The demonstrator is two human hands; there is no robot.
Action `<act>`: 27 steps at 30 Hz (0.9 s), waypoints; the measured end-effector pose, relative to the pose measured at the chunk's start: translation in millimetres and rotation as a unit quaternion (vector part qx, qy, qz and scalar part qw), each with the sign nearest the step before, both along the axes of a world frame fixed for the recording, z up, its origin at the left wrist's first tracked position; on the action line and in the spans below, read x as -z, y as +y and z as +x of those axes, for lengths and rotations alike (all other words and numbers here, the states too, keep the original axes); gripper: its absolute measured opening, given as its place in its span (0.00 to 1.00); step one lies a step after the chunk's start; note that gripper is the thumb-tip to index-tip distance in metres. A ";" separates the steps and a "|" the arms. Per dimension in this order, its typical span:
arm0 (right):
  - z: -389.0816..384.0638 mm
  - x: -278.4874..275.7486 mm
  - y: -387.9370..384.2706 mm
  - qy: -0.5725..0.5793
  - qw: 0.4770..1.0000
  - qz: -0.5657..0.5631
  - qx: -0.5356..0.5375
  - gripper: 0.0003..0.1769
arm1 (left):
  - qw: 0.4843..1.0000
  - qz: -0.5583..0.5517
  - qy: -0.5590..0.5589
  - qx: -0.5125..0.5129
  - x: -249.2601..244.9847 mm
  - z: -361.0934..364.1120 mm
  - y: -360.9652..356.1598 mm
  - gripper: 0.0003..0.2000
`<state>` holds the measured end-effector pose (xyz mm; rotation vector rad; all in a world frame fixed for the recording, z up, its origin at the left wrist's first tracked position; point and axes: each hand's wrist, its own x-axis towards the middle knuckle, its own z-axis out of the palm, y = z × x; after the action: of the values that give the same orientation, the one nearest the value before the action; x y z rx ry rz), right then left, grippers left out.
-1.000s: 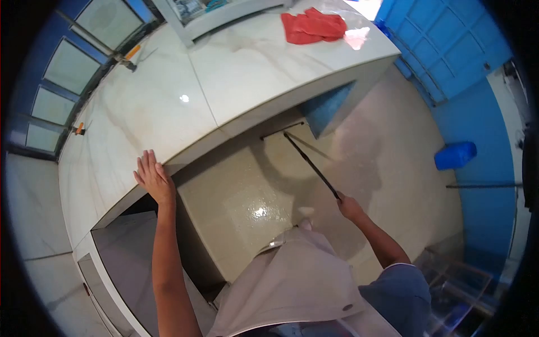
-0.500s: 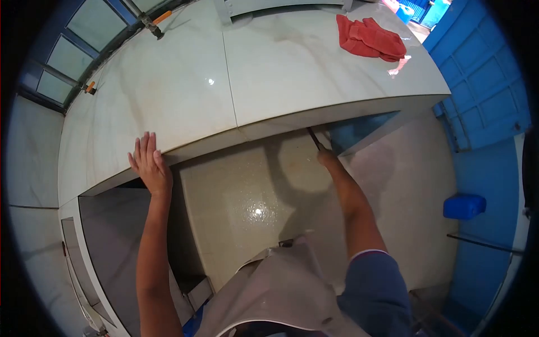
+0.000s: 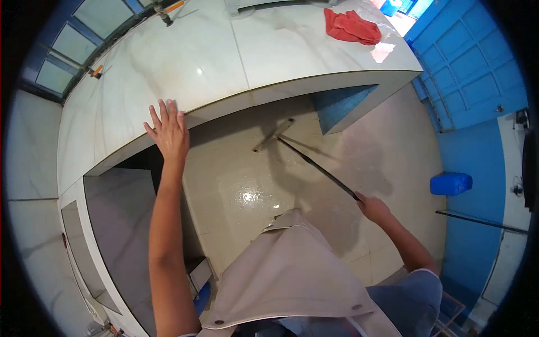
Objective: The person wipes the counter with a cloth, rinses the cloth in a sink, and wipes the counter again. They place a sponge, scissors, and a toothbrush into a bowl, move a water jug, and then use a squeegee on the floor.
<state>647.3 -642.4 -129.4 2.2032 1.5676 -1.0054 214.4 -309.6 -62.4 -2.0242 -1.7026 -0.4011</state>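
My left hand (image 3: 170,132) rests with fingers spread on the front edge of the white tiled counter (image 3: 135,90). My right hand (image 3: 374,208) is wrapped round the end of the dark handle of a floor squeegee (image 3: 318,167). The squeegee's flat head (image 3: 273,136) lies on the wet beige floor (image 3: 236,163), close to the opening under the counter. Light glints off the water on the tiles below it.
A red cloth (image 3: 352,27) lies on the counter's right part. Orange-handled taps (image 3: 167,12) stick out at the back left. A blue jerrycan (image 3: 451,183) is by the blue wall at right, above a dark rail (image 3: 480,221). A grey partition (image 3: 123,219) stands under the counter's left.
My right hand has drawn back towards my right side, bringing the squeegee's head into view from under the counter. My left hand stays on the counter edge. My view has shifted a little.
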 end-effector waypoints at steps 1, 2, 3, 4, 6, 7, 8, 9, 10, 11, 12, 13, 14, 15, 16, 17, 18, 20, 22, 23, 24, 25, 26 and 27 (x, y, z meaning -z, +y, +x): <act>-13.4 2.5 23.6 0.025 0.998 0.050 -0.037 0.23 | 0.999 0.004 0.020 -0.026 -3.7 4.0 -9.8 0.22; -32.9 27.4 55.3 0.055 0.989 0.122 -0.067 0.21 | 0.999 -0.015 -0.034 -0.022 -4.4 4.8 -25.6 0.23; -54.9 58.9 90.1 0.096 0.975 0.185 -0.081 0.20 | 0.999 -0.012 -0.031 -0.035 -1.5 1.7 -46.0 0.23; -84.3 89.8 133.8 0.128 0.964 0.209 -0.105 0.22 | 0.996 -0.012 -0.087 -0.018 4.8 -2.2 -70.6 0.24; -157.3 117.4 219.3 0.134 0.964 0.193 -0.126 0.22 | 0.988 -0.048 -0.146 -0.019 22.6 -20.3 -121.4 0.29; -189.2 127.5 256.3 0.120 0.974 0.140 -0.135 0.23 | 0.985 -0.089 -0.147 -0.035 35.1 -32.1 -150.2 0.32; -217.9 153.9 286.8 0.117 0.976 0.147 -0.112 0.23 | 0.977 -0.130 -0.160 -0.062 53.7 -48.7 -177.6 0.33; -243.1 153.7 305.4 0.076 0.987 0.095 -0.108 0.23 | 0.966 -0.173 -0.172 -0.086 72.4 -67.7 -206.2 0.35; -260.1 152.7 318.0 0.034 0.993 0.042 -0.102 0.22 | 0.960 -0.195 -0.166 -0.113 87.0 -84.4 -236.1 0.36; -260.9 162.3 318.9 0.039 0.993 0.039 -0.105 0.22 | 0.952 -0.221 -0.160 -0.139 96.1 -100.3 -267.8 0.37; -252.8 181.8 311.6 0.059 0.990 0.043 -0.120 0.23 | 0.941 -0.250 -0.156 -0.165 97.4 -114.1 -295.6 0.37; -238.0 197.4 300.9 0.074 0.987 0.049 -0.135 0.23 | 0.929 -0.277 -0.156 -0.189 98.5 -126.3 -320.9 0.37; -214.2 208.0 278.1 0.061 0.985 0.061 -0.149 0.23 | 0.926 -0.284 -0.159 -0.190 104.2 -141.7 -349.3 0.37; -183.0 212.9 252.2 0.046 0.983 0.077 -0.163 0.23 | 0.914 -0.295 -0.160 -0.230 114.1 -160.5 -373.9 0.38; -147.6 207.8 212.3 0.083 0.982 0.108 -0.129 0.19 | 0.900 -0.305 -0.159 -0.268 123.5 -177.8 -397.6 0.38; -114.7 183.5 171.4 0.073 0.984 0.093 -0.130 0.22 | 0.899 -0.309 -0.160 -0.267 131.2 -192.9 -423.3 0.38; -82.2 180.2 128.7 0.056 0.984 0.110 -0.127 0.23 | 0.886 -0.333 -0.146 -0.287 139.7 -207.5 -445.0 0.38; -31.6 134.4 49.4 0.030 0.993 0.043 -0.103 0.25 | 0.854 -0.389 -0.122 -0.324 152.9 -230.8 -484.4 0.39; 1.6 88.9 -19.4 -0.022 0.996 0.009 -0.084 0.23 | 0.837 -0.415 -0.124 -0.334 157.9 -248.5 -512.1 0.39; 6.0 55.8 -43.3 -0.059 0.994 -0.011 -0.086 0.22 | 0.820 -0.437 -0.126 -0.349 159.7 -257.7 -523.8 0.39; 22.9 45.0 -65.9 -0.076 0.993 0.004 -0.088 0.22 | 0.820 -0.439 -0.126 -0.346 162.3 -267.1 -532.6 0.39; 31.8 34.5 -81.5 -0.092 0.991 0.020 -0.091 0.22 | 0.818 -0.430 -0.147 -0.353 165.5 -276.7 -538.2 0.39; 20.2 13.5 -90.7 -0.091 0.992 0.020 -0.091 0.22 | 0.816 -0.420 -0.165 -0.361 165.4 -288.5 -544.3 0.39; 5.9 -15.9 -93.1 -0.099 0.990 0.009 -0.096 0.22 | 0.817 -0.419 -0.165 -0.361 164.4 -298.8 -550.1 0.39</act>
<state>653.2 -735.5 -113.5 2.0450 1.6629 -0.6969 -84.4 -859.7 -226.8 -1.5897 -3.0750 0.3612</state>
